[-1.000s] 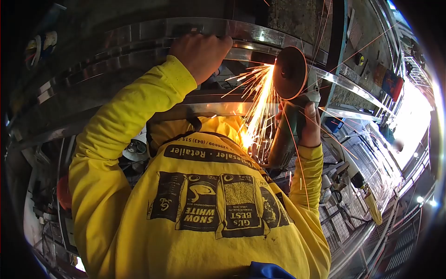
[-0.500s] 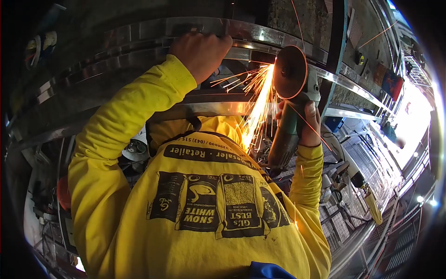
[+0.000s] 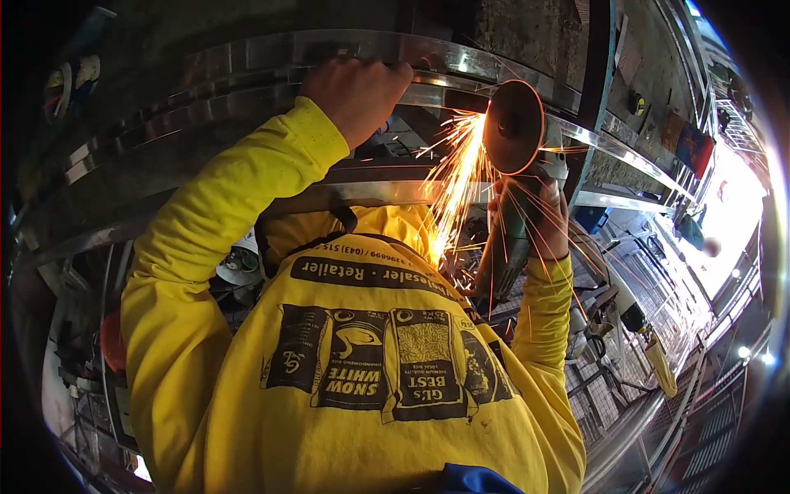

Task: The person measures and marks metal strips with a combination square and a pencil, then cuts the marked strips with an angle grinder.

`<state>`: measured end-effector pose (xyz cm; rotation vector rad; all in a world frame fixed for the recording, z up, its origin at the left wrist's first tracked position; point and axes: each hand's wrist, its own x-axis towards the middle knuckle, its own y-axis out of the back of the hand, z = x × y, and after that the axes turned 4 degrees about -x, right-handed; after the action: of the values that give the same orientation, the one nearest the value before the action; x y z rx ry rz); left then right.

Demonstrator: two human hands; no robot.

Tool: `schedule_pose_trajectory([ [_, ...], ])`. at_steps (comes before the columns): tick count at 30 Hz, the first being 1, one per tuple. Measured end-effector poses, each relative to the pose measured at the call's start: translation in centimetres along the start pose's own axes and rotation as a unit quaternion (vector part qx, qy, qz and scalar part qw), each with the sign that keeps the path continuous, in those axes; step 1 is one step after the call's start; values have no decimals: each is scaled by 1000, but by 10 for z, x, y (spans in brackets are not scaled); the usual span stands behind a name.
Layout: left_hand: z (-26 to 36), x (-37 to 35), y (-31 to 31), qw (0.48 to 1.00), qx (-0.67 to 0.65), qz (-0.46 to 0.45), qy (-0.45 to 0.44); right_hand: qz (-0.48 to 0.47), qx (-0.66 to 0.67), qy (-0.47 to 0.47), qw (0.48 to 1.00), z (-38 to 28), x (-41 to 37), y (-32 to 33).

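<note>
My left hand is closed over a shiny metal bar that runs across the top of the view; its fingertips are hidden behind the bar. In my right hand is an angle grinder, held upright with the fingers wrapped round its body. The grinder's dark disc meets the metal at its left edge, though the exact contact spot is lost in glare. Bright orange sparks stream down from there toward the yellow shirt, and thinner ones fan over my right hand.
A dark upright post stands just right of the disc. Another metal bar crosses in front of my body. At the left hangs a coiled roll. A red object lies at the right. A person is far off there.
The spark stream has become denser, and more streaks now spray rightward and down across my right hand. Both hands and the grinder hold nearly the same position.
</note>
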<state>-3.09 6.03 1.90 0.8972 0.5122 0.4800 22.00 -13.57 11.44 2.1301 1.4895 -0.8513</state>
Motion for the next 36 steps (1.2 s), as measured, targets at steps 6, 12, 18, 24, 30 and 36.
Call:
schedule_pose_trajectory([
  [6, 0, 0, 0, 1000, 2, -1, -5, 0, 11, 5, 1000, -2, 0, -4],
  [12, 1, 0, -1, 1000, 10, 27, -8, -22, -15, -2, 1000, 2, 3, 6],
  [18, 0, 1, -2, 1000, 7, 5, -6, 7, -6, -4, 1000, -4, 1, -1],
  [24, -1, 0, -3, 999, 23, 39, -21, -13, -2, -8, 1000, -2, 5, 4],
  [30, 0, 2, -1, 1000, 20, 7, -4, -16, 1, -1, 1000, -5, 6, 0],
  [36, 4, 1, 0, 999, 22, 27, 3, -6, 9, 2, 1000, -5, 7, -1],
])
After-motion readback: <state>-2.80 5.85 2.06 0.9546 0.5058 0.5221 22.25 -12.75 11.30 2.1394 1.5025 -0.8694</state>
